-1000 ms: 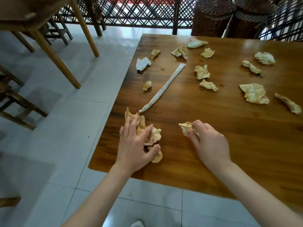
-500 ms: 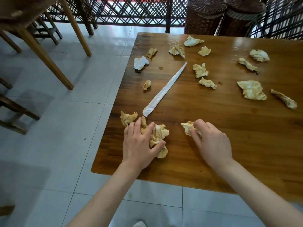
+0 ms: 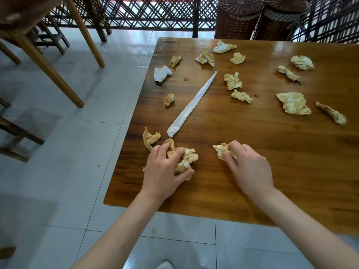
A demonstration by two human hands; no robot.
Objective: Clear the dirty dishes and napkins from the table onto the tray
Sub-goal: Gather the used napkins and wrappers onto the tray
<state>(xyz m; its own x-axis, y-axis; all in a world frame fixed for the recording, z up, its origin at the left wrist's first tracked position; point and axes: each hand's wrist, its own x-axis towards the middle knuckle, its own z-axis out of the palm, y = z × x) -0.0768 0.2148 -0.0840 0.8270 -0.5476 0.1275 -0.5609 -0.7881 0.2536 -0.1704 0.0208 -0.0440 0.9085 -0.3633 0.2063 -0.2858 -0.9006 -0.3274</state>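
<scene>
Near the front left corner of the wooden table [image 3: 252, 181], my left hand [image 3: 165, 169] grips a bunch of stained, crumpled napkins [image 3: 187, 158]. To its right, my right hand [image 3: 250, 167] pinches a single crumpled napkin [image 3: 219, 149] against the tabletop. One loose stained napkin [image 3: 150, 137] lies just beyond my left hand. A long white paper sleeve [image 3: 192, 104] lies diagonally across the table. Several more crumpled napkins are scattered farther back, among them a big one [image 3: 293, 102] at the right and a white one [image 3: 161, 73] near the left edge. No tray or dishes are in view.
Two dark wicker baskets [image 3: 252, 16] stand behind the table's far edge, in front of a lattice fence [image 3: 145, 12]. Wooden table and chair legs [image 3: 44, 61] stand on the grey tiled floor at the left. Another chair [image 3: 11, 133] is at the left edge.
My left hand has curled its fingers and bunched its napkins toward the right, uncovering one napkin at the left. The right hand keeps pinching its napkin. The view has shifted slightly.
</scene>
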